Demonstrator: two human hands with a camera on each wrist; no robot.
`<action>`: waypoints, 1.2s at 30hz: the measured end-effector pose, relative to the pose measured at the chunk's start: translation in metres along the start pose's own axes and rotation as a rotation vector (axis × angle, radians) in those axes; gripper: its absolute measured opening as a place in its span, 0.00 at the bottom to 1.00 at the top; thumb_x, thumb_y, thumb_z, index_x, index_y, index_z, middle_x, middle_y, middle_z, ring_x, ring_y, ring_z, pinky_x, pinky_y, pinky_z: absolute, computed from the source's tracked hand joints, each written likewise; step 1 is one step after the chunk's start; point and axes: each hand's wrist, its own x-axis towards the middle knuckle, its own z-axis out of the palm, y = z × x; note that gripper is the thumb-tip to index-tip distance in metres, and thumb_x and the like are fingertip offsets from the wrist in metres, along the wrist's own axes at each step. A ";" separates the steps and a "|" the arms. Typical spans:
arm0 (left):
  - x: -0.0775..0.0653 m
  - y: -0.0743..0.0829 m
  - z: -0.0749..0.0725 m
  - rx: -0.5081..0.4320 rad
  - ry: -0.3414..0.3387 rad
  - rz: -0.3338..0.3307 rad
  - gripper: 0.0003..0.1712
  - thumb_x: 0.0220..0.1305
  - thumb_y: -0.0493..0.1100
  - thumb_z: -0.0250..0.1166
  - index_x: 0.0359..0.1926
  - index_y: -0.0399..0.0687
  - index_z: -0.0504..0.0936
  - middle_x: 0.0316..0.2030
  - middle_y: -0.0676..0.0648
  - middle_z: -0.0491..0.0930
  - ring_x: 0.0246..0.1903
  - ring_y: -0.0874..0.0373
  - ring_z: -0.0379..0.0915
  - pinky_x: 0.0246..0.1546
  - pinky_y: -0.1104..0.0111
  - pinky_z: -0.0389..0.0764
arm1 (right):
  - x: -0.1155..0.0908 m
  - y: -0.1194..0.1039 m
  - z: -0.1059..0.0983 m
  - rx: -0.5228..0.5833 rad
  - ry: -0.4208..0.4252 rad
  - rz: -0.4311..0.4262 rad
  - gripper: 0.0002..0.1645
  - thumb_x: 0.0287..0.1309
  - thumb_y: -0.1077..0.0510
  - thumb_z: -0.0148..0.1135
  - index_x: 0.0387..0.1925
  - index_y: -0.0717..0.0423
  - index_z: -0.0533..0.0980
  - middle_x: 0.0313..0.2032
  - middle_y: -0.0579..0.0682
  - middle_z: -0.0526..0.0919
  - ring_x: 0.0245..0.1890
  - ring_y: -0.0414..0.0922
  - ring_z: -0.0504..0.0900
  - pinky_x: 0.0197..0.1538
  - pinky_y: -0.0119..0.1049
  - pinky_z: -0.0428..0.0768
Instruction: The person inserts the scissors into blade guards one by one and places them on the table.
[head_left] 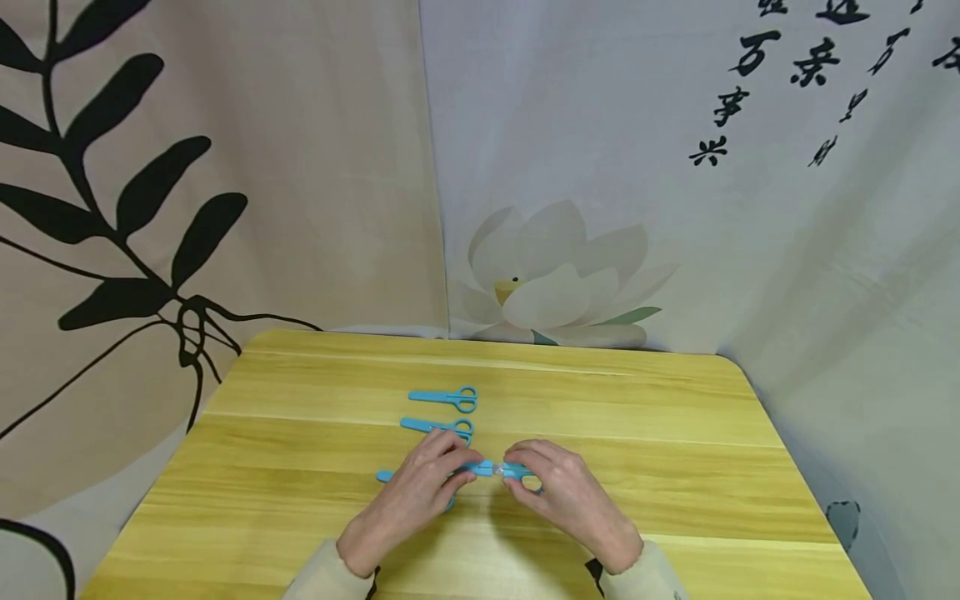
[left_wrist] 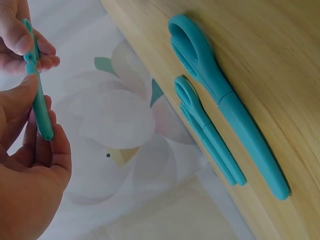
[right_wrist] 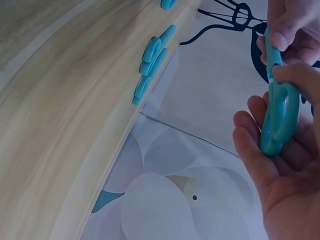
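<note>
Both hands meet over the table around one pair of blue scissors. My left hand pinches the blue sheath between thumb and fingers; its closed tip shows in the left wrist view. The scissors' handles are gripped by my right hand, and their loops lie against its fingers in the right wrist view. A short stretch of blade shows between sheath and handles. Another pair of scissors lies under the left hand, mostly hidden.
Farther back on the wooden table lie two more sheathed blue scissors, a far pair and a nearer pair, loops to the right. A printed curtain hangs behind the table's far edge.
</note>
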 end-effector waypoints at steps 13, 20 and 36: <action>0.001 0.002 0.002 0.010 0.008 -0.010 0.10 0.59 0.35 0.77 0.42 0.48 0.89 0.35 0.57 0.72 0.36 0.63 0.64 0.35 0.74 0.72 | 0.001 0.000 0.002 0.007 0.004 -0.008 0.17 0.46 0.66 0.82 0.39 0.58 0.84 0.41 0.47 0.87 0.40 0.42 0.87 0.44 0.29 0.85; 0.001 0.002 0.002 0.026 0.011 0.007 0.10 0.59 0.35 0.77 0.42 0.48 0.89 0.34 0.57 0.71 0.35 0.63 0.63 0.35 0.74 0.71 | 0.001 -0.001 0.002 0.010 -0.006 -0.003 0.17 0.46 0.65 0.81 0.39 0.57 0.84 0.41 0.47 0.87 0.41 0.42 0.87 0.45 0.29 0.85; 0.000 0.001 0.003 0.022 -0.001 0.005 0.10 0.58 0.36 0.77 0.41 0.48 0.89 0.35 0.57 0.72 0.36 0.63 0.64 0.36 0.74 0.72 | 0.001 -0.003 0.003 -0.001 -0.039 0.026 0.16 0.48 0.64 0.82 0.39 0.56 0.85 0.42 0.48 0.87 0.41 0.42 0.87 0.44 0.30 0.85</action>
